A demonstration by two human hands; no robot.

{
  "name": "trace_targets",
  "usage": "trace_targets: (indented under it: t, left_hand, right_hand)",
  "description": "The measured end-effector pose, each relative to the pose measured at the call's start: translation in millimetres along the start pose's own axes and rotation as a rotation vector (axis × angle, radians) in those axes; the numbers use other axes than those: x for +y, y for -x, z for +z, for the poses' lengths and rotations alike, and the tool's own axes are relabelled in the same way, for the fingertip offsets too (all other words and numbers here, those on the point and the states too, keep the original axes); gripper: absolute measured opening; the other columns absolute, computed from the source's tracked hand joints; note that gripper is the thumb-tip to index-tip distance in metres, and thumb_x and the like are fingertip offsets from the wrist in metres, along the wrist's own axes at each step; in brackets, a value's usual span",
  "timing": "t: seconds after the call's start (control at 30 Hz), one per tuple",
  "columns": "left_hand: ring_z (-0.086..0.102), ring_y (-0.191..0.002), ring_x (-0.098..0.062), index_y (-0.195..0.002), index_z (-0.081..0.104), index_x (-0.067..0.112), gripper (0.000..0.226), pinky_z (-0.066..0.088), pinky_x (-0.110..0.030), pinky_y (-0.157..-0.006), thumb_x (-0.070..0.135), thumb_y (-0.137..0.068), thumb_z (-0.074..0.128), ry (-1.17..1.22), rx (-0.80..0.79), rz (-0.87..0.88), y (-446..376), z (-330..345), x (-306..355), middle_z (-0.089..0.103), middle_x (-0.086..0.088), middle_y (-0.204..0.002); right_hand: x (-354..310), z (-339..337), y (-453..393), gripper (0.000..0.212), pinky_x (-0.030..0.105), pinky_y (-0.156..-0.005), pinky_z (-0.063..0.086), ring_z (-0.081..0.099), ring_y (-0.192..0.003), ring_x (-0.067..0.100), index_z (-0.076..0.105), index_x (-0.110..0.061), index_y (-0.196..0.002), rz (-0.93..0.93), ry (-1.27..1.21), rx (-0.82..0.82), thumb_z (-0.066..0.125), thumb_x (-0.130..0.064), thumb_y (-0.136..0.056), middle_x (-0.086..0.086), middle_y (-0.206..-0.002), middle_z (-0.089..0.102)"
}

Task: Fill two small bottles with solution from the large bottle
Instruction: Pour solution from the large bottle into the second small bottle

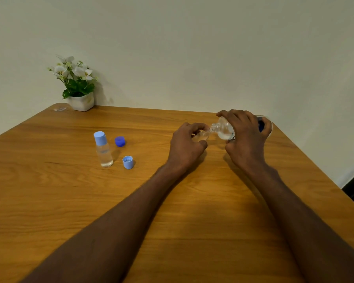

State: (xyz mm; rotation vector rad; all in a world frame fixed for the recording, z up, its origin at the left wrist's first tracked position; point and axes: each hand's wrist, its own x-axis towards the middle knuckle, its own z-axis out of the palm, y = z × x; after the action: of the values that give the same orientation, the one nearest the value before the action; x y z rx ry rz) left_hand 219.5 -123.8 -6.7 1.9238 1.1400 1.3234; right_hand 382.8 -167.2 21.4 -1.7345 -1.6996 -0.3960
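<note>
Step in hand, judged: filling bottle 2 of 2. Keep the large bottle (225, 129) tilted gently, its neck at the small bottle (201, 135) mouth, so nothing spills. Right hand (246, 137) wraps the large bottle; left hand (187, 144) curls round the small one, above the table (172, 201). Capped small bottle (104, 150) stands well left, 2 loose caps (128, 162) beside it.

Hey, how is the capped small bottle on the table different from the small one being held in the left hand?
The small clear bottle with the light blue cap stands upright on the wooden table, closed and untouched. The small clear uncapped bottle is tilted, gripped by the left hand, its mouth meeting the neck of the large clear bottle held by the right hand. Both are small, clear plastic.
</note>
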Motion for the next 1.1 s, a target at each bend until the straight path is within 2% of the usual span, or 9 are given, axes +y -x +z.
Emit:
trace_targets:
  t: [0.3, 0.53, 0.77, 1.1]
  left_hand:
    - [0.063, -0.108, -0.012, -0.129, 0.071, 0.021, 0.049, 0.055, -0.032, -0.094, 0.011, -0.081, 0.077, -0.015, 0.002, 0.004, -0.3, -0.4, 0.5, 0.067, 0.001, -0.121]
    - [0.062, -0.108, -0.011, -0.129, 0.071, 0.021, 0.048, 0.048, -0.020, -0.089, 0.010, -0.082, 0.078, -0.024, 0.002, 0.003, -0.3, 0.3, 0.6, 0.067, 0.001, -0.122]
    - [0.063, -0.106, -0.011, -0.126, 0.072, 0.022, 0.048, 0.051, -0.026, -0.090, 0.011, -0.080, 0.076, -0.008, 0.000, 0.009, -0.7, 0.7, -1.1, 0.067, 0.002, -0.117]
    - [0.063, -0.107, -0.011, -0.127, 0.071, 0.023, 0.048, 0.049, -0.022, -0.088, 0.011, -0.081, 0.077, -0.007, -0.009, 0.002, -0.8, 0.7, -1.4, 0.067, 0.002, -0.119]
  right_hand:
    - [0.3, 0.1, 0.0, 0.088, 0.056, -0.116, 0.013, 0.041, -0.141, 0.019, 0.053, -0.040, -0.142, 0.002, 0.002, -0.008, 0.073, 0.004, -0.068, -0.009, -0.142, 0.054]
    - [1.8, 1.1, -0.2, 0.087, 0.058, -0.117, 0.015, 0.041, -0.141, 0.020, 0.053, -0.040, -0.142, -0.004, 0.010, -0.003, 0.074, 0.003, -0.069, -0.009, -0.142, 0.055]
    - [2.9, 2.0, -0.7, 0.087, 0.059, -0.117, 0.016, 0.042, -0.140, 0.020, 0.054, -0.039, -0.141, -0.005, 0.005, -0.006, 0.074, 0.002, -0.068, -0.009, -0.142, 0.055]
    - [3.0, 1.9, -0.8, 0.087, 0.059, -0.117, 0.016, 0.042, -0.141, 0.020, 0.054, -0.039, -0.142, -0.007, 0.016, -0.002, 0.074, 0.003, -0.069, -0.009, -0.143, 0.055]
